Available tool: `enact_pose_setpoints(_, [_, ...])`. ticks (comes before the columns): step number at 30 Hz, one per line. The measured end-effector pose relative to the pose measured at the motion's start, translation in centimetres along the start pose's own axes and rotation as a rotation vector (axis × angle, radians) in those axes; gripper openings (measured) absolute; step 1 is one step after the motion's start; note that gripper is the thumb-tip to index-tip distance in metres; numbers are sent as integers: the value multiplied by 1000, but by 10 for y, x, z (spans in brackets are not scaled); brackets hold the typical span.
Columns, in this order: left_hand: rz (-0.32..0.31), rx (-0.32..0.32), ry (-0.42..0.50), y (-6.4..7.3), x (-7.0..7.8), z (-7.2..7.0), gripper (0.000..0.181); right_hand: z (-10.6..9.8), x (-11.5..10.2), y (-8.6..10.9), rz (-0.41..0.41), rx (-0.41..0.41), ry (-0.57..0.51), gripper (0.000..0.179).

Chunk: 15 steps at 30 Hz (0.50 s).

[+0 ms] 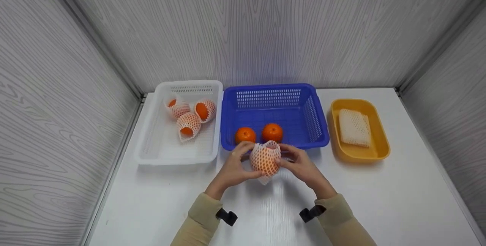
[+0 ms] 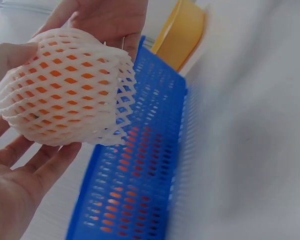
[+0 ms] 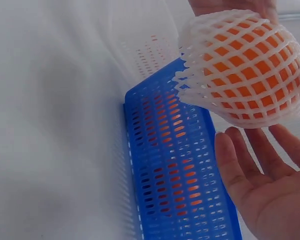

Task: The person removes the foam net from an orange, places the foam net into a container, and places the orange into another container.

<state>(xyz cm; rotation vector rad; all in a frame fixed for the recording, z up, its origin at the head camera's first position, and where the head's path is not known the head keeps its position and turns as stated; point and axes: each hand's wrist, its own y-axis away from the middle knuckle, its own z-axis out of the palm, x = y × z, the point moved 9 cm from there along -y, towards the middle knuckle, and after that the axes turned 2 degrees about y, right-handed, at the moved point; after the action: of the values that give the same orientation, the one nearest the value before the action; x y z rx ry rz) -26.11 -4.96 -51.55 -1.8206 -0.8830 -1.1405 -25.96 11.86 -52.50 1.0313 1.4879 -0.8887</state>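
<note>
Above the table in front of the blue basket, an orange in a white foam net sleeve [image 1: 264,161] is held between both hands. My left hand [image 1: 232,170] grips it from the left, thumb on the near side and fingers beneath in the left wrist view. From the right, my right hand [image 1: 305,167] pinches it with the thumb on the sleeve and the other fingers behind. The sleeve's open, jagged end [image 2: 124,95] sticks out past the fruit. Two bare oranges [image 1: 272,133] lie in the blue basket [image 1: 274,89], just beyond the hands.
At the left, a white basket [image 1: 152,147] holds three oranges in foam nets [image 1: 188,125]. A yellow tray [image 1: 374,151] at the right contains a stack of flat foam nets [image 1: 354,128]. Grey wood-grain panels [image 1: 262,29] close off the back and sides.
</note>
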Motion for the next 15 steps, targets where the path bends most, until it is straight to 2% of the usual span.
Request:
enact_pose_setpoints(5, [-51, -48, 46, 6, -17, 16, 69, 0, -4, 12, -3, 1, -8, 40])
enact_pose_setpoints(12, [-146, -128, 22, 12, -45, 35, 82, 0, 19, 19, 24, 0, 35, 39])
enact_pose_setpoints(15, [-187, -151, 10, 16, -54, 41, 82, 1, 35, 20, 33, -9, 36, 38])
